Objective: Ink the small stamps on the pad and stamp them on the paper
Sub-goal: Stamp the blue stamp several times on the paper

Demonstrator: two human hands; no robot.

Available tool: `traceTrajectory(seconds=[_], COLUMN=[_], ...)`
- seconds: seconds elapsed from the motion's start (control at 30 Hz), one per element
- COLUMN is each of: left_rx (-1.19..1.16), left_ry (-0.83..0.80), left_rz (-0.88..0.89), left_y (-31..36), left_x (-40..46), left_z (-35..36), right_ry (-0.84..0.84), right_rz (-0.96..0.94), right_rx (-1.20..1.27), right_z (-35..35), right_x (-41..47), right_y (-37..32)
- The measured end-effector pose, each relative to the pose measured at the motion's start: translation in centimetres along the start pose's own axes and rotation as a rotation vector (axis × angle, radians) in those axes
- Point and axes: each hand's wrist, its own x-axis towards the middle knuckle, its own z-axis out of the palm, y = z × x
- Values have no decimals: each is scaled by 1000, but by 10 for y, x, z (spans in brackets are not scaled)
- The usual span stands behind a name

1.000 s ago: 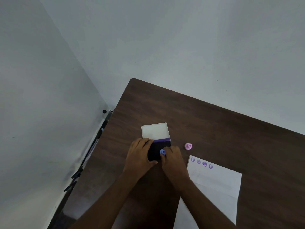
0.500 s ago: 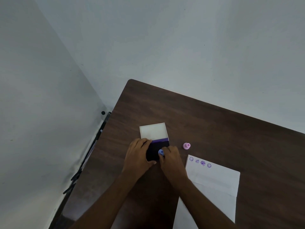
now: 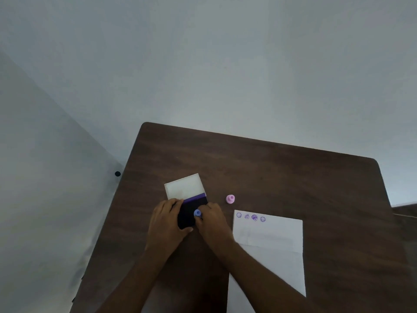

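Observation:
A dark ink pad (image 3: 188, 211) lies open on the brown table (image 3: 282, 177), its white lid (image 3: 184, 186) hinged back behind it. My left hand (image 3: 168, 222) grips the pad's left side, fingers curled over its edge. My right hand (image 3: 213, 224) pinches a small blue stamp (image 3: 197, 213) that stands on the pad's right part. A pink stamp (image 3: 230, 199) stands alone on the table to the right of the pad. The white paper (image 3: 268, 251) lies further right, with a row of several purple prints (image 3: 250, 217) along its top edge.
The table's far left corner sits close to a grey wall. A gap with dark cables runs along the table's left edge, and a small black knob (image 3: 117, 173) shows there. Bare dark wood stretches behind and to the right of the paper.
Both hands stay on the pad and the blue stamp stays pressed on it. Only the camera view has shifted a little; the pink stamp and paper have not moved.

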Motion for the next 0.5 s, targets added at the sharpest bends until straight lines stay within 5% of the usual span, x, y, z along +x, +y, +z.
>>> traceTrajectory(seconds=[0.17,0.27,0.5], left_rx=[9,-96,-141], left_ry=[49,90,-331], left_rz=[12,116,179], left_y=[18,44,140], left_x=[-7,-15,10], left_z=[-12,-11,20], right_ry=[205,472,662], right_rz=[95,117,448], right_rx=[281,389,735], right_z=[-9,-23,-47], right_x=[-38,-70,-99], right_y=[29,55,123])
